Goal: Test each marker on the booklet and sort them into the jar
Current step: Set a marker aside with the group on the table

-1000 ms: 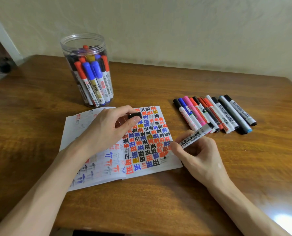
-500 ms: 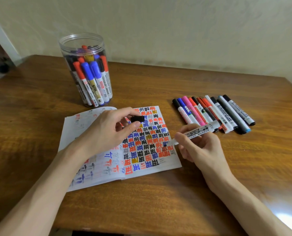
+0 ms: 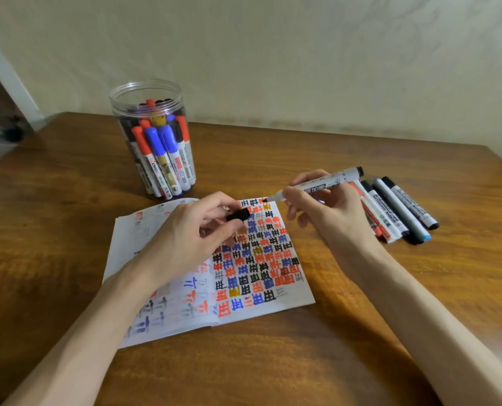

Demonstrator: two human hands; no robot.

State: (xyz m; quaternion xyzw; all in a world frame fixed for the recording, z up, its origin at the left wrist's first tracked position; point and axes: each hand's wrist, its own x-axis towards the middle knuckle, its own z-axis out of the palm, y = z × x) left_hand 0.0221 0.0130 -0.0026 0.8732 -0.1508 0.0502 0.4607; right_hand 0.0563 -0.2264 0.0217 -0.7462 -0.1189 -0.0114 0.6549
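Note:
An open booklet (image 3: pixel 290 294) lies on the wooden table, its right page filled with red, blue and black marks. My left hand (image 3: pixel 191 238) rests on the booklet and pinches a black marker cap (image 3: pixel 238 214). My right hand (image 3: pixel 325 212) holds an uncapped white marker (image 3: pixel 320 184) level above the page's far right corner, its black tip pointing left toward the cap, a short gap apart. A clear plastic jar (image 3: pixel 153 136) at the back left holds several capped markers standing upright.
A row of several capped markers (image 3: pixel 396 212) lies on the table to the right, partly hidden behind my right hand. The table's far edge runs along a pale wall. A doorway opening shows at the far left.
My right hand lifted the marker off the lower right of the page and swung it up and back, tip now facing the cap. My left hand kept the cap and barely moved.

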